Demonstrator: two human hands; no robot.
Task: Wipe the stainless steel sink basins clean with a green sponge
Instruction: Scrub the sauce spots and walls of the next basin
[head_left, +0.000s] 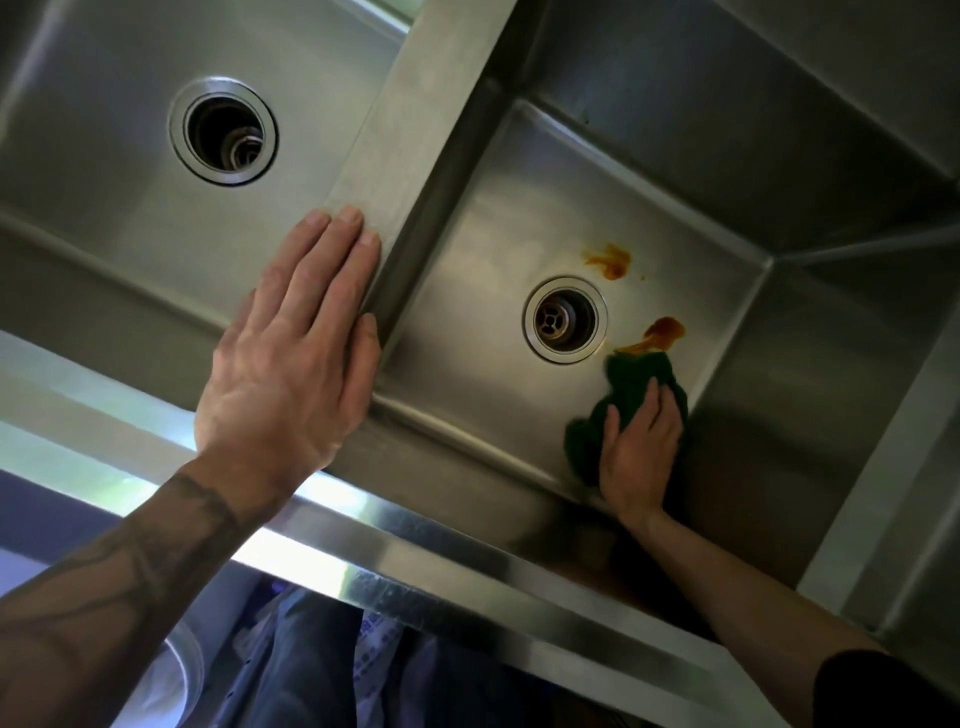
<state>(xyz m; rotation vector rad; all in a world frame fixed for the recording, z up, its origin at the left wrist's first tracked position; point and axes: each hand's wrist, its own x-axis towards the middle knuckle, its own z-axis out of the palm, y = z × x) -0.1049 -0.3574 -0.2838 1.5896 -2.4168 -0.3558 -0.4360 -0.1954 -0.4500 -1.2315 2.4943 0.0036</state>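
Right-hand stainless steel sink basin (467, 291), seen from above, with its round metal drain (565, 318) as reference. The crumpled green sponge (638, 370) lies on the basin floor just beside the drain, to its near right, touching one orange-brown smear (664, 331); a second smear (609, 260) lies beyond the drain. The right hand (641, 449) presses the sponge, fingers curled over it. The left hand (296, 353) rests flat (fingers straight, released) on the steel divider (410, 104), left of the drain.

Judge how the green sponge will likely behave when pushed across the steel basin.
Probably soft and floppy: the green sponge bunches into a lumpy outline where the right hand grips it. Likely light: one hand manages it. It may glide easily on the smooth, shiny basin floor.
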